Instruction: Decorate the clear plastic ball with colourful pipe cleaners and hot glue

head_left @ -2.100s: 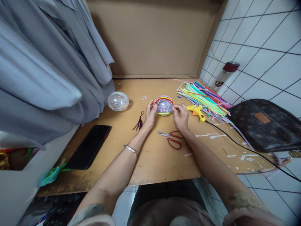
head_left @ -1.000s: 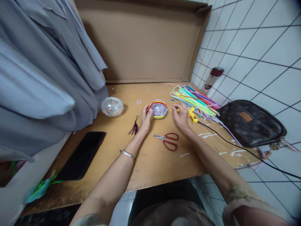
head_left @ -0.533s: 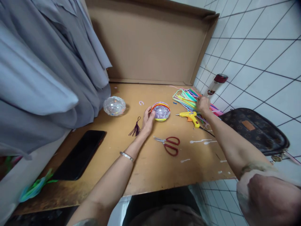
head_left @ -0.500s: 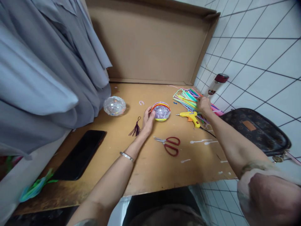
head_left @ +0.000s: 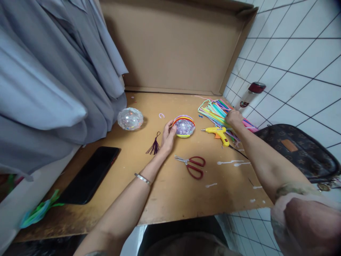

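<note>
My left hand [head_left: 168,137] is closed around the left side of a clear ball [head_left: 184,128] wrapped with red, yellow and lilac fuzzy strips. At the back right, my right hand [head_left: 234,118] reaches into a loose pile of coloured pipe cleaners [head_left: 213,110], fingers curled down onto them; the fingertips are hidden. A yellow glue gun [head_left: 217,133] lies just in front of the pile, its nozzle toward the ball. Red-handled scissors [head_left: 191,164] rest nearer me, blades pointing left. Beside my left hand lies a dark purple tassel [head_left: 153,145].
Left of the ball sits a second clear ball [head_left: 130,118]. A black phone [head_left: 90,175] lies at the table's left, below a grey curtain [head_left: 80,71]. On the right are a brown patterned bag [head_left: 301,149] and a bottle [head_left: 249,96]. A cardboard panel [head_left: 176,46] stands behind.
The view has shifted slightly, so things at the right appear a little farther right. Both hands keep their places at the ball and the pipe cleaners.
</note>
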`<action>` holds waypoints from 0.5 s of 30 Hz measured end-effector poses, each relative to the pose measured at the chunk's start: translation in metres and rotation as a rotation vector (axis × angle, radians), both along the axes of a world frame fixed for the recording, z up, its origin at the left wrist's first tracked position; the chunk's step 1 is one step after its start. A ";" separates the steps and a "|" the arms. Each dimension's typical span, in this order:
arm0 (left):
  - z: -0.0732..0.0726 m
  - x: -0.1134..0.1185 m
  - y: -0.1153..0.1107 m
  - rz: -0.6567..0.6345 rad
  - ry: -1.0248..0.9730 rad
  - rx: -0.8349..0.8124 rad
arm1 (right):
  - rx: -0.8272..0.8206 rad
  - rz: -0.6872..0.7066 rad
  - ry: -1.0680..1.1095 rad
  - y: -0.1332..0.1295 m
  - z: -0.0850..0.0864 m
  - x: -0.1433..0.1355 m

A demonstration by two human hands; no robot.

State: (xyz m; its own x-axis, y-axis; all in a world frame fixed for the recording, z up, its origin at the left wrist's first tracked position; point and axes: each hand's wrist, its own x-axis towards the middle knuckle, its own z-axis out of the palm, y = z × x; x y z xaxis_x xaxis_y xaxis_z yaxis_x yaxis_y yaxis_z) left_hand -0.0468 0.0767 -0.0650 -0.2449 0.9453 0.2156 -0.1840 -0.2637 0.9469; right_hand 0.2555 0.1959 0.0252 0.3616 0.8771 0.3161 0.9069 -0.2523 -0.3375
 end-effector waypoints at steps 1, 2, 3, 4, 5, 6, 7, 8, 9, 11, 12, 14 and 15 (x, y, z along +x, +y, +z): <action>0.000 0.000 0.000 -0.002 0.000 0.002 | -0.072 -0.056 -0.005 -0.001 0.003 -0.003; 0.000 0.000 0.000 -0.004 0.000 0.005 | -0.134 -0.101 -0.013 -0.003 0.006 -0.005; 0.000 0.000 0.000 -0.005 0.002 0.008 | -0.171 -0.127 -0.018 -0.004 0.009 -0.006; -0.001 0.000 0.000 -0.003 0.005 0.010 | -0.165 -0.127 -0.021 -0.006 0.011 -0.006; -0.001 0.000 0.000 0.002 0.009 0.012 | -0.147 -0.119 -0.024 -0.007 0.013 -0.006; -0.001 0.000 0.000 0.009 0.013 0.013 | -0.127 -0.112 -0.029 -0.008 0.015 -0.005; -0.002 0.000 0.001 0.017 0.016 0.013 | -0.107 -0.104 -0.035 -0.009 0.017 -0.004; -0.002 0.000 0.001 0.024 0.018 0.012 | -0.088 -0.097 -0.040 -0.009 0.019 -0.002; -0.003 0.000 0.001 0.026 0.020 0.012 | -0.071 -0.089 -0.043 -0.010 0.021 -0.001; -0.004 0.000 0.002 0.018 0.025 0.021 | -0.034 -0.078 -0.030 -0.010 0.026 0.000; -0.005 0.000 0.003 0.014 0.026 0.027 | -0.008 -0.075 -0.013 -0.011 0.030 0.000; -0.006 -0.001 0.004 0.011 0.022 0.036 | 0.068 -0.072 0.037 -0.012 0.038 -0.001; -0.007 -0.001 0.005 0.012 0.018 0.037 | 0.117 -0.071 0.067 -0.013 0.042 -0.002</action>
